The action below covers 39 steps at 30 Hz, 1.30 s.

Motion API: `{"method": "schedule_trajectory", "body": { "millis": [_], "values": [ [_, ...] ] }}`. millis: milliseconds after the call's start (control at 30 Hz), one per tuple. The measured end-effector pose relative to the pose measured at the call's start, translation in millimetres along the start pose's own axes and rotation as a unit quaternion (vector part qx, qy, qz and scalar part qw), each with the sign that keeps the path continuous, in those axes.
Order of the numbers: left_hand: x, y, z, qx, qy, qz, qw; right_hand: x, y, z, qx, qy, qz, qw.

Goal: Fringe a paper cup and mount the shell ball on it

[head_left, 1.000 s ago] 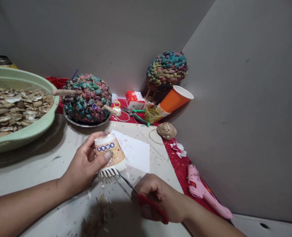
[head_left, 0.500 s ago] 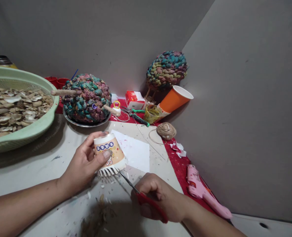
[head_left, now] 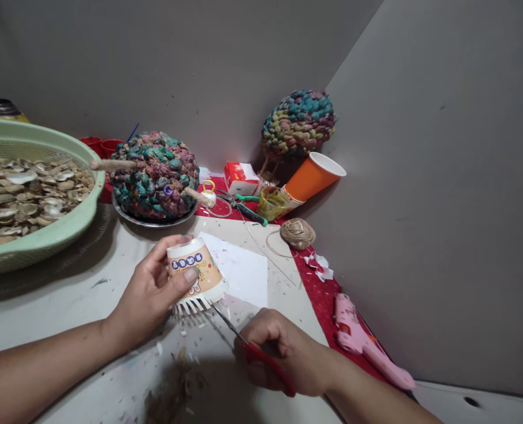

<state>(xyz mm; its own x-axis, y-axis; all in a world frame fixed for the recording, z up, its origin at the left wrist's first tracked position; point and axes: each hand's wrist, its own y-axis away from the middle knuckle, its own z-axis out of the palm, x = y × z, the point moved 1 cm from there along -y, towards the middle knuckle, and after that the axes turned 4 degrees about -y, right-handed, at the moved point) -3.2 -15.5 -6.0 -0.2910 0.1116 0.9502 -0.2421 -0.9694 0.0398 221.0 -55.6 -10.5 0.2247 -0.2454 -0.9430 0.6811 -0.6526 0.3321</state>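
Observation:
A paper cup (head_left: 206, 277) with an orange printed band is upside down in my left hand (head_left: 155, 288), thumb across its front. Its lower edge is cut into a fringe of narrow strips (head_left: 191, 305). My right hand (head_left: 288, 347) is closed around the red handles of a pair of scissors (head_left: 261, 357). The blade tips touch the cup's fringed edge at its right side. Under the cup lies a white sheet of paper (head_left: 248, 271), with small paper scraps scattered on the table (head_left: 80, 335).
At left stands a green basket (head_left: 78, 232) of shells. Behind my hands, a multicoloured shell-covered ball (head_left: 155, 176) rests in a metal dish. Pliers (head_left: 250, 213), an orange cup (head_left: 312, 179), a twine ball (head_left: 297, 234) and a pink glue gun (head_left: 371, 347) line the far and right edges.
The scissors and my right hand have shifted very slightly left along the cup's edge. My left hand and the cup have barely moved.

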Motion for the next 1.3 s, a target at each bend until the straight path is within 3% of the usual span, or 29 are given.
{"method": "schedule_trajectory", "body": {
  "millis": [1300],
  "values": [
    [1.9,0.5,0.2,0.04,-0.027,-0.006,0.999,2.4,-0.1,0.1,0.008,-0.008,0.014,1.0]
  ]
}}
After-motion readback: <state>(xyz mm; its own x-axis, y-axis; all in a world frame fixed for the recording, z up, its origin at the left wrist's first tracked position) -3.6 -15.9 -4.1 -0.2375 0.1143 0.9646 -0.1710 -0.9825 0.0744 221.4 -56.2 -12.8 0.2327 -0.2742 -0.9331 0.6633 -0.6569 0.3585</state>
